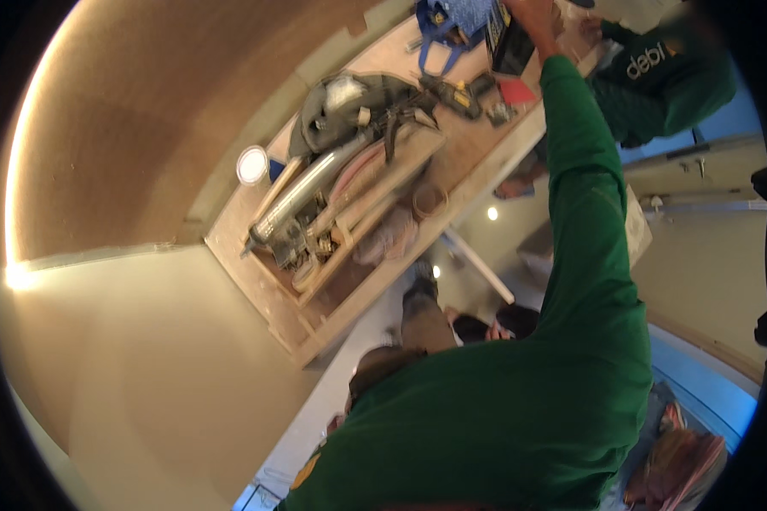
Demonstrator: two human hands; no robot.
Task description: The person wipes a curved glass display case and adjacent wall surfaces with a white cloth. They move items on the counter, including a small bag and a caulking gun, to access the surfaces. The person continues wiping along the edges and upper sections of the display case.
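Observation:
My right arm, in a green sleeve, stretches across the far end of a wooden workbench. My right hand is at the upper edge of the picture, beside a dark box-like thing with yellow marks. Its fingers are partly cut off, and I cannot make out whether they grip the box. Just left of it lies a blue bag with loop handles. A yellow-and-black power tool and a red flat piece lie nearer on the bench. My left hand does not show.
A bare bench stretch borders a wooden tray holding a metal tube and hardware. A dark bag and a white-lidded tub stand along the wall. A co-worker in green is at the far right.

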